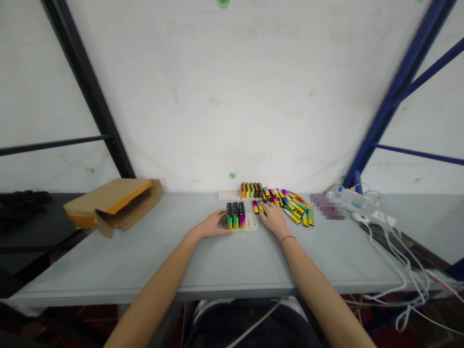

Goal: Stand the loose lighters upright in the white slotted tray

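Upright lighters point(236, 221) with black tops stand in rows in the left part of a white tray point(252, 222); bare sockets show at its right. My left hand point(213, 225) curves around the tray's left end, thumb along the front edge and fingers behind, gripping it. Just right of the tray, my right hand point(273, 218) reaches palm-down with bent fingers closed on a lighter point(263, 208) at the near left of a loose pile. The fingertips are partly hidden. Many colourful lighters point(295, 208) lie in that pile beyond and right of my right hand.
By the wall are a second tray's bare white sockets point(229, 195) and a block of upright lighters point(251, 190). An open cardboard box point(114, 203) lies at left. A power strip point(366, 207) and tangled white cables point(395, 246) occupy the right end. Shelf posts flank the table.
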The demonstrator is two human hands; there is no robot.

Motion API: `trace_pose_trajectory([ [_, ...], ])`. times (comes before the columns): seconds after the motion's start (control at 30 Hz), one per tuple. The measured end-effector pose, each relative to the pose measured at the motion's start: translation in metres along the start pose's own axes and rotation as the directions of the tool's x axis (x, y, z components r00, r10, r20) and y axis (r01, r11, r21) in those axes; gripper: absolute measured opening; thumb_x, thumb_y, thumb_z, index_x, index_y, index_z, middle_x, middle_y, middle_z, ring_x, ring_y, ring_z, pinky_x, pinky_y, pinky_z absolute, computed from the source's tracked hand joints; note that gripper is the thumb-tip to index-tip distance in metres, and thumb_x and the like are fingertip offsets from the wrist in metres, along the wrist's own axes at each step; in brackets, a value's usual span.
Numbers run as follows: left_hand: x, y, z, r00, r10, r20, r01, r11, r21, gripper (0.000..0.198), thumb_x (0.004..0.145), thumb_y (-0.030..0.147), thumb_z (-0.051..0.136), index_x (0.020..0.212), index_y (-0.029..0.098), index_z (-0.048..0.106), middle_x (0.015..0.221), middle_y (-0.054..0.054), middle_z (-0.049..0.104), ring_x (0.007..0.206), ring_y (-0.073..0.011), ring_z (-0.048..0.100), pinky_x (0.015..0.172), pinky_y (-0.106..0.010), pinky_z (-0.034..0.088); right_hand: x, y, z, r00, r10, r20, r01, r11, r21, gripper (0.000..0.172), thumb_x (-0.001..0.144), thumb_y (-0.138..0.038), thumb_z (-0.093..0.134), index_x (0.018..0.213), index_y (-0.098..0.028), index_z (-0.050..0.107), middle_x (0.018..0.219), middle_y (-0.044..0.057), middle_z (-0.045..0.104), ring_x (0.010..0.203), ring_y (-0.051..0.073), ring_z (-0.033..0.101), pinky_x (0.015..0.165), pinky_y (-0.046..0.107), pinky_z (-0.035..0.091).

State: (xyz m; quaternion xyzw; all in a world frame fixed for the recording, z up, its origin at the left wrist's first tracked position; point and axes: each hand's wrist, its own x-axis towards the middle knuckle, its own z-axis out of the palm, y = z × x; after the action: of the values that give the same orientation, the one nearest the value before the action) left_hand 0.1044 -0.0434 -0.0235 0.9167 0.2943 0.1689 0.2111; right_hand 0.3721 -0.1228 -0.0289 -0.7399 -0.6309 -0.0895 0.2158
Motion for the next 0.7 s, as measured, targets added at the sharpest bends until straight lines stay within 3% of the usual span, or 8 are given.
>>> trace_pose_trajectory([
  [0.23,0.000,0.001,0.000,1.000,0.006,0.000,-0.006,1.000,0.005,0.077,0.069,0.054,0.073,0.128,0.009,0.053,0.134,-0.016,0.051,0.122,-0.0348,0.047,0.107,-0.044,0.034,0.000,-0.002,-0.007,0.995,0.095,0.032,-0.092,0.994,-0.065,0.033,0.091,-0.020,0.039,0.092,-0.014,0.072,0.102,0.014,0.066,0.100,0.024,0.055,0.087,0.031,0.037],
  [0.43,0.000,-0.002,0.001,1.000,0.004,0.011,-0.004,1.000,0.008,0.080,0.069,0.056,0.071,0.130,0.008,0.051,0.134,-0.017,0.050,0.123,-0.0346,0.047,0.108,-0.043,0.034,-0.002,-0.001,-0.012,0.968,0.222,0.115,-0.214,0.974,-0.077,0.028,0.086,-0.020,0.047,0.101,-0.009,0.068,0.108,0.018,0.065,0.097,0.025,0.060,0.079,0.030,0.040],
  [0.7,0.000,0.000,0.000,1.000,-0.010,0.001,0.010,1.000,-0.011,0.079,0.068,0.055,0.073,0.130,0.009,0.052,0.135,-0.016,0.050,0.122,-0.0341,0.047,0.108,-0.042,0.034,-0.001,0.003,-0.013,0.953,0.240,0.188,-0.230,0.971,-0.070,0.028,0.080,-0.021,0.053,0.098,-0.006,0.068,0.098,0.019,0.068,0.092,0.027,0.063,0.075,0.030,0.042],
])
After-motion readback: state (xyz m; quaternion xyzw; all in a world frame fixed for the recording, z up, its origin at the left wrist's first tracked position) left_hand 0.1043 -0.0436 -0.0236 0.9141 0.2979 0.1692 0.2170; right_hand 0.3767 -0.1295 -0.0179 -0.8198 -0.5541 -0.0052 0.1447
